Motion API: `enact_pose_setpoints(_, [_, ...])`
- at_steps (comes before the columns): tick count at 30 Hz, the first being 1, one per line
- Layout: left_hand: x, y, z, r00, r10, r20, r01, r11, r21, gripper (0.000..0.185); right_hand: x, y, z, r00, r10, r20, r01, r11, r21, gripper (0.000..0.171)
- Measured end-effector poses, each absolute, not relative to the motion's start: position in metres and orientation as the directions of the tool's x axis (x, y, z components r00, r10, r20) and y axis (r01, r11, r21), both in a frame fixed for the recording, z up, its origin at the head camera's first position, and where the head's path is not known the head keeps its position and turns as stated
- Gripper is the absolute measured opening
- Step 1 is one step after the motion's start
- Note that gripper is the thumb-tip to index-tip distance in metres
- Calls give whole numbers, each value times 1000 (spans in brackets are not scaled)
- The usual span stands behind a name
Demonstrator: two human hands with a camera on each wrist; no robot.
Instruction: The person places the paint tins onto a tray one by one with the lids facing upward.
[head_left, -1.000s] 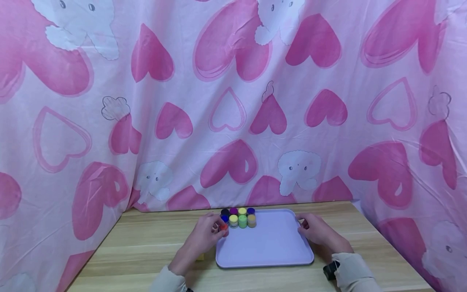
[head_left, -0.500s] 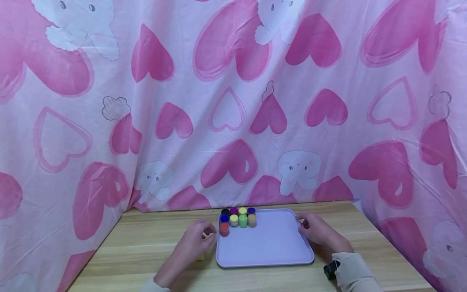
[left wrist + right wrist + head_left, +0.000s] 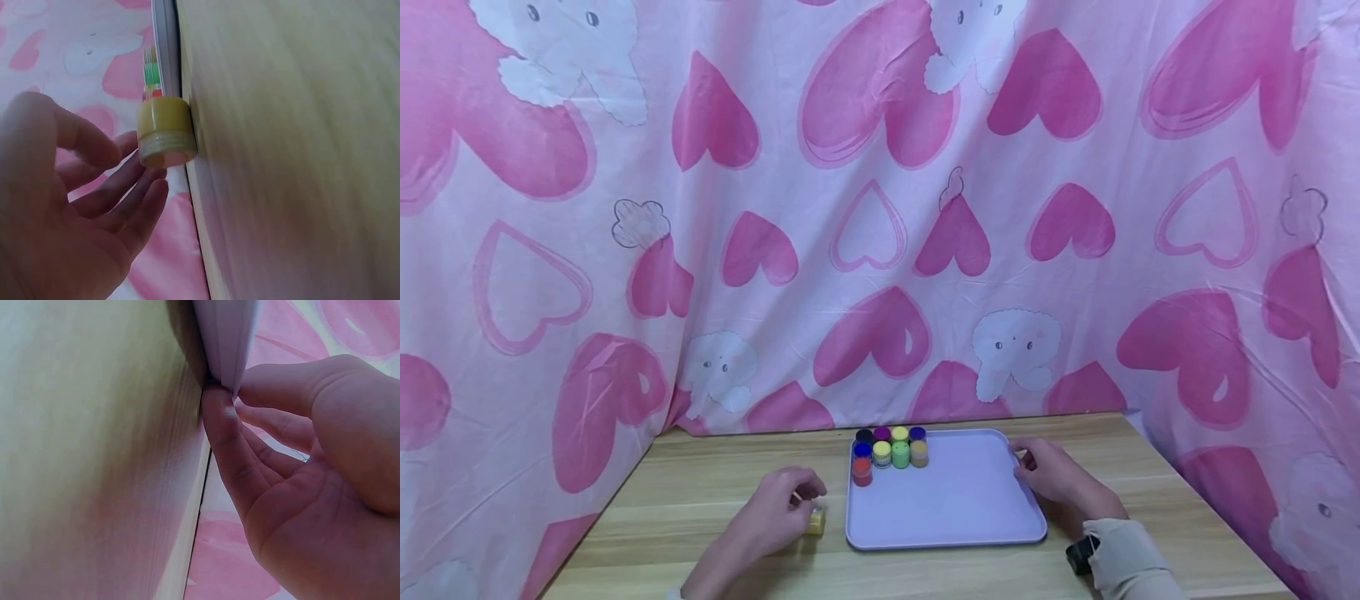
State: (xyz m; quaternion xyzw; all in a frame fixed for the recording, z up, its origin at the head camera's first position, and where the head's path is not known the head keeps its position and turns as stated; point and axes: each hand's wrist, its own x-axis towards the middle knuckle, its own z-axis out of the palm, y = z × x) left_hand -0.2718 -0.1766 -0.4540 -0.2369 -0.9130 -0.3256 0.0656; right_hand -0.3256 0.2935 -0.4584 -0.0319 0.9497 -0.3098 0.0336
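Note:
My left hand (image 3: 781,510) is beside a small yellow paint pot (image 3: 816,522) on the table, left of the lilac tray (image 3: 955,508). In the left wrist view, its loosely bent fingers and thumb stand around the yellow pot (image 3: 165,117) without a visible pinch; some fingertips are partly hidden behind it. At the tray's right edge, my right hand (image 3: 1056,473) pinches the rim (image 3: 228,344) between thumb and fingers. A red paint pot (image 3: 862,472) stands at the tray's left side, in front of a dark blue pot (image 3: 862,451).
Several more pots, among them a green one (image 3: 900,455) and a tan one (image 3: 918,454), stand in two rows at the tray's back left. A pink heart-patterned curtain (image 3: 865,333) encloses the wooden table (image 3: 700,500) at the back and sides.
My left hand has let go of the red pot on the tray and moved left and toward me, to the yellow pot. The right hand has stayed at the tray's rim.

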Motion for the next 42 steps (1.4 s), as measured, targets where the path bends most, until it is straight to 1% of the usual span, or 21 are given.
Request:
enact_pose_setpoints(4, [-270, -183, -455, -878, 434, 203, 468, 685, 559, 31, -325, 293, -458, -995, -89, -41, -48, 807, -589, 50])
enact_pose_setpoints(9, [-269, -191, -456, -847, 517, 127, 491, 667, 560, 40, -326, 293, -458, -995, -86, -43, -44, 808, -588, 50])
enact_pose_setpoints(12, [-270, -196, -455, -830, 545, 117, 504, 645, 574, 40, -327, 293, -458, -995, -89, -43, -48, 810, -584, 49])
enact_pose_setpoints(17, [-270, -201, -452, -831, 550, 88, 484, 636, 601, 34, -326, 293, -458, -995, -94, -39, -54, 811, -582, 49])
enact_pose_setpoints(25, [-273, -199, -451, -815, 568, 117, 513, 613, 600, 31, -326, 295, -459, -996, -88, -32, -52, 805, -591, 51])
enact_pose_setpoints(33, [-275, -195, -451, -802, 574, 162, 528, 556, 642, 26, -326, 295, -458, -995, -88, -39, -47, 804, -593, 50])
enact_pose_setpoints(35, [-276, -192, -450, -807, 566, 167, 523, 554, 648, 26, -325, 294, -457, -995, -90, -37, -50, 804, -592, 50])
enact_pose_setpoints(42, [-281, -180, -445, -854, 505, 127, 452, 600, 660, 29, -323, 293, -457, -996, -78, -43, -37, 800, -599, 50])
